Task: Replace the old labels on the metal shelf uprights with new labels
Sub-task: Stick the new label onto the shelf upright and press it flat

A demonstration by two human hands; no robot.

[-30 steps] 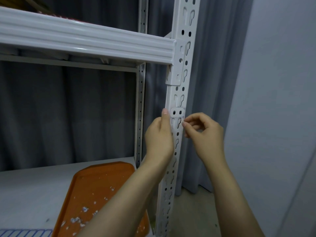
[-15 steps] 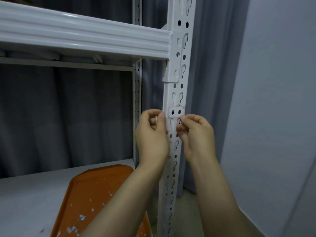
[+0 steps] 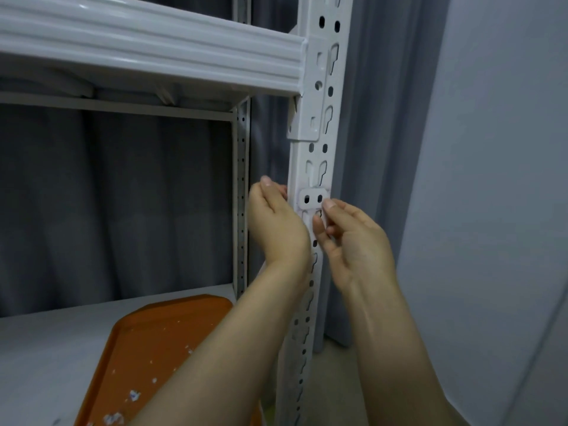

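A white perforated metal upright (image 3: 325,124) rises through the middle of the view. A small white label (image 3: 313,198) with two holes showing through is stuck across it at hand height. My left hand (image 3: 273,222) curls against the upright's left edge beside the label, fingers bent inward; whether it holds anything is hidden. My right hand (image 3: 353,241) sits just below and right of the label, thumb tip touching its lower right corner, fingertips pinched at the upright's face.
A white shelf beam (image 3: 153,53) joins the upright above. An orange tray (image 3: 147,358) with white paper scraps lies on the lower shelf (image 3: 46,348). A rear upright (image 3: 241,195) stands behind, with grey curtains beyond. A pale wall (image 3: 498,179) is at right.
My left hand has curled from a flat thumb press into a bent grip at the upright's left edge. My right hand has moved in from the right onto the label's lower corner.
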